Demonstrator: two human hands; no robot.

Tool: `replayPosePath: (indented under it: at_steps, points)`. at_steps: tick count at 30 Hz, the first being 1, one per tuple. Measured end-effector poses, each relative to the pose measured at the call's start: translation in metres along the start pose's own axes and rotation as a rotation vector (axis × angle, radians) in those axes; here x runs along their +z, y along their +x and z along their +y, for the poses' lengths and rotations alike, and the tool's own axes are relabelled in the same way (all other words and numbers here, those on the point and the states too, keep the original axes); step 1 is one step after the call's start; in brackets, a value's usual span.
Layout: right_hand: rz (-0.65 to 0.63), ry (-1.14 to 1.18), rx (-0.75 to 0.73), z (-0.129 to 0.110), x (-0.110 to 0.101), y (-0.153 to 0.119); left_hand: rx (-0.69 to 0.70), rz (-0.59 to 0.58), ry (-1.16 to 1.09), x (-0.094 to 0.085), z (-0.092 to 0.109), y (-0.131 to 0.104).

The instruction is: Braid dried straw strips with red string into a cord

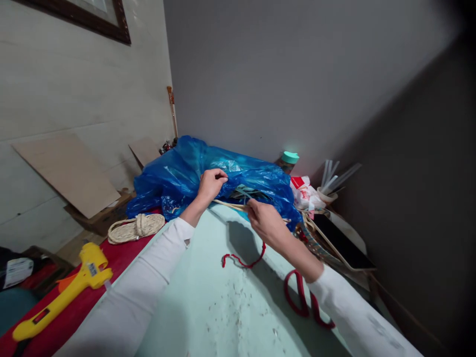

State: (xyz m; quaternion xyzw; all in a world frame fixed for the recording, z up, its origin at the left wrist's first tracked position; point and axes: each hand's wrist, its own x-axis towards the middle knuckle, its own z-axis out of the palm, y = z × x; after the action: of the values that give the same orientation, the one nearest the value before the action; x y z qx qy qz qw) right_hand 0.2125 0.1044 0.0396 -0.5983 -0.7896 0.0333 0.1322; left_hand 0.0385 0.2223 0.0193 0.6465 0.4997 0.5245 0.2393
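A crumpled blue plastic bag (167,171) lies against the wall, its mouth facing me. Over its near edge, my left hand (211,184) is closed in a pinch on the thin plastic. My right hand (262,218), at the mouth of the bag, has its fingers closed on a thin greyish strand (242,192) that runs out of the bag. Pale flat strips (230,204) lie along the bag's lower edge, passing behind the right hand. A wavy piece of red cord (243,264) rests below that hand. Red loops (295,300), like scissor handles, are partly hidden by my right forearm.
A yellow glue gun (89,270) and a bundle of beige rope (136,228) lie on red cloth at left. On the right are a dark tablet (340,240), a green-lidded jar (289,159) and clear sticks (330,181). Small scraps dot the pale green surface (208,302).
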Motion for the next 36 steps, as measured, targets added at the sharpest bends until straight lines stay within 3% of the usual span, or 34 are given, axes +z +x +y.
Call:
replayPosePath:
  at_steps: [5,9,13,18,19,20,22,23,27,29,34,36]
  points:
    - [0.133,0.433,0.071,0.020,-0.024,-0.065,0.042,-0.084,0.072,-0.001,0.009,-0.007]
    - [0.331,0.786,0.210,0.026,-0.026,-0.101,0.104,-0.346,0.144,0.004,0.009,-0.029]
    - [0.520,0.961,0.259,0.026,-0.022,-0.113,0.148,-0.579,0.174,0.008,0.013,-0.054]
    - [0.555,1.018,0.259,0.029,-0.006,-0.111,0.166,-0.494,0.096,0.007,0.056,-0.086]
    - [0.538,1.022,0.260,0.029,-0.003,-0.112,0.148,-0.541,0.000,0.008,0.066,-0.095]
    - [0.520,1.027,0.253,0.028,0.000,-0.113,0.116,-0.664,-0.105,0.010,0.076,-0.105]
    - [0.510,1.040,0.223,0.027,0.003,-0.116,-0.054,-0.923,-0.314,0.016,0.089,-0.125]
    - [0.522,1.047,0.209,0.026,0.003,-0.118,-0.132,-0.966,-0.372,0.020,0.094,-0.134]
    - [0.614,1.074,0.208,0.021,0.000,-0.123,-0.300,-0.936,-0.530,0.029,0.103,-0.161]
    - [0.602,1.144,0.202,0.017,-0.003,-0.124,-0.367,-0.953,-0.618,0.031,0.107,-0.169]
    - [0.427,1.591,0.297,0.007,-0.006,-0.123,-0.490,-0.966,-0.701,0.037,0.117,-0.194]
    - [0.489,1.727,0.351,0.008,-0.005,-0.121,-0.450,-0.936,-0.643,0.041,0.119,-0.205]
